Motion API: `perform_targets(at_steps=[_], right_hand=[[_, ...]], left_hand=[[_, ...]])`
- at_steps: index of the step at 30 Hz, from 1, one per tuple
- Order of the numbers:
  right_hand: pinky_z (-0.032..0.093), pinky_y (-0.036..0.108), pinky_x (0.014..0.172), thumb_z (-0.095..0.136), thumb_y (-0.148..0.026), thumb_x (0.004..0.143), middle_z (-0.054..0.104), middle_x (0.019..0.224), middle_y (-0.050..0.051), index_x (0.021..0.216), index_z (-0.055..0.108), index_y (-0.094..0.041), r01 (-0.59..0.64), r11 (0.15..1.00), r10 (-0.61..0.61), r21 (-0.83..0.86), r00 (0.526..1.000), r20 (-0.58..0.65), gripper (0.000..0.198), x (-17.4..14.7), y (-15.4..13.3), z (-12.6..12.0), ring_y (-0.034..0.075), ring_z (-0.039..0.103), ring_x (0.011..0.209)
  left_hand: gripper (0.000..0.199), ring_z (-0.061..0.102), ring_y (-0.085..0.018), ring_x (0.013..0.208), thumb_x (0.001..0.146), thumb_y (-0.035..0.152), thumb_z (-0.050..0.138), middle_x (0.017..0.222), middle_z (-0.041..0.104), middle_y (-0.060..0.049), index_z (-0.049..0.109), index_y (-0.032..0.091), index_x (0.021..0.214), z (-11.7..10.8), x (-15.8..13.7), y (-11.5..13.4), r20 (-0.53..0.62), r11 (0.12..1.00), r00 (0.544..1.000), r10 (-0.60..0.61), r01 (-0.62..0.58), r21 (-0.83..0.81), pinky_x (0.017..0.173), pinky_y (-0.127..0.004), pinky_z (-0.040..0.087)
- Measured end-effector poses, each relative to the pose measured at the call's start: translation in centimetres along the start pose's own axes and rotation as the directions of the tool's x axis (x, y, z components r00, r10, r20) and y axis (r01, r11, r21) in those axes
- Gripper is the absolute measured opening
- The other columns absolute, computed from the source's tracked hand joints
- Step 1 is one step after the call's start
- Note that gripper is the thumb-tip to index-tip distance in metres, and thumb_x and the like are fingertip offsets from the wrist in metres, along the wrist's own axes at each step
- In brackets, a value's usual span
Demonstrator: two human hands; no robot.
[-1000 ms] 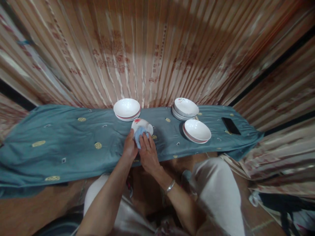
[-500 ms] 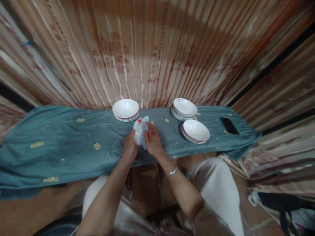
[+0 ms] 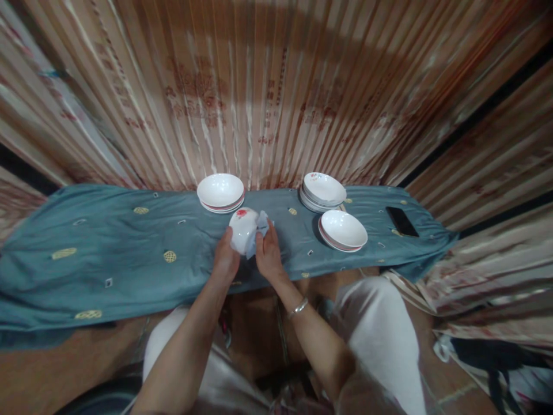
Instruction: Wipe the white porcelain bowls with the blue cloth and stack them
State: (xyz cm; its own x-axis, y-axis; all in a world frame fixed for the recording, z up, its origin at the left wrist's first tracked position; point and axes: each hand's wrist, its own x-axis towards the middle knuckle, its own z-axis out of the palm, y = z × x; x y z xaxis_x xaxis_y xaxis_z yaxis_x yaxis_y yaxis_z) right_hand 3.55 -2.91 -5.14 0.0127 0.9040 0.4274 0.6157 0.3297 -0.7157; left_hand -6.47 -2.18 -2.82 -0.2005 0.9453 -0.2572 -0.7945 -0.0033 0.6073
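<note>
"One flowered bowl [image 3: 243,229] is held near frame centre. How?"

"Its left edge is gripped by the left hand [image 3: 225,253]; a blue cloth [image 3: 262,221] is pinched opposite by the right hand [image 3: 268,251]. Probably rigid, slippery, breakable: best held by the rim."

a white, glossy, rounded bowl [image 3: 243,231] with a red flower-like print near its upper rim is held tilted over the middle stretch of the tabletop [image 3: 142,248], about midway between the left and right ends, its smooth curved surface catching small highlights. a pale blue, soft, crumpled cloth [image 3: 262,222] is bunched against the bowl's right side, one fold sticking up beside the rim and another hanging lower, toward the tabletop's front edge.
</note>
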Motion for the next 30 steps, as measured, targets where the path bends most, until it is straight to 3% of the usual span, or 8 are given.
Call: perform_targets(at_steps=[10,18,25,30], right_hand=[[0.028,0.051,0.117,0.025,-0.041,0.101,0.037,0.151,0.023,0.143,0.039,-0.002,-0.009,0.998,0.009,-0.056,1.000,-0.003,0.059,-2.3,0.4,0.1,0.027,0.026,0.146],[0.029,0.048,0.117,0.028,-0.037,0.100,0.035,0.153,0.019,0.144,0.040,-0.009,-0.009,1.000,0.009,-0.011,1.000,0.020,0.053,-3.9,-0.4,-0.5,0.025,0.026,0.146],[0.026,0.049,0.118,0.031,-0.035,0.100,0.025,0.159,0.014,0.147,0.036,-0.016,0.050,0.998,-0.049,-0.024,0.998,0.043,0.052,-3.2,-0.5,-0.4,0.024,0.019,0.148],[0.027,0.054,0.117,0.033,-0.035,0.100,0.023,0.159,0.016,0.150,0.031,-0.015,0.074,0.996,-0.072,-0.055,0.997,0.030,0.054,-2.0,0.1,-0.1,0.027,0.016,0.149]], left_hand=[[0.033,0.067,-0.019,0.104,0.093,0.029,0.052,0.106,0.074,-0.011,0.066,0.007,0.113,0.3,-0.1,0.2,-0.051,0.999,0.999,-0.016,0.014,-0.035,0.095,-0.027,0.049],[0.035,0.068,-0.020,0.102,0.094,0.030,0.051,0.107,0.074,-0.011,0.065,0.008,0.116,0.1,-0.1,0.4,-0.030,1.000,0.999,-0.011,0.011,-0.004,0.095,-0.028,0.050],[0.036,0.067,-0.021,0.106,0.094,0.030,0.049,0.104,0.075,-0.009,0.064,0.010,0.119,0.0,-0.1,0.3,-0.023,1.000,0.999,-0.025,0.025,0.017,0.097,-0.030,0.050],[0.035,0.067,-0.020,0.108,0.092,0.031,0.053,0.106,0.075,-0.009,0.065,0.010,0.117,-0.1,-0.1,0.2,0.002,0.999,1.000,-0.023,0.023,0.025,0.098,-0.028,0.049]])
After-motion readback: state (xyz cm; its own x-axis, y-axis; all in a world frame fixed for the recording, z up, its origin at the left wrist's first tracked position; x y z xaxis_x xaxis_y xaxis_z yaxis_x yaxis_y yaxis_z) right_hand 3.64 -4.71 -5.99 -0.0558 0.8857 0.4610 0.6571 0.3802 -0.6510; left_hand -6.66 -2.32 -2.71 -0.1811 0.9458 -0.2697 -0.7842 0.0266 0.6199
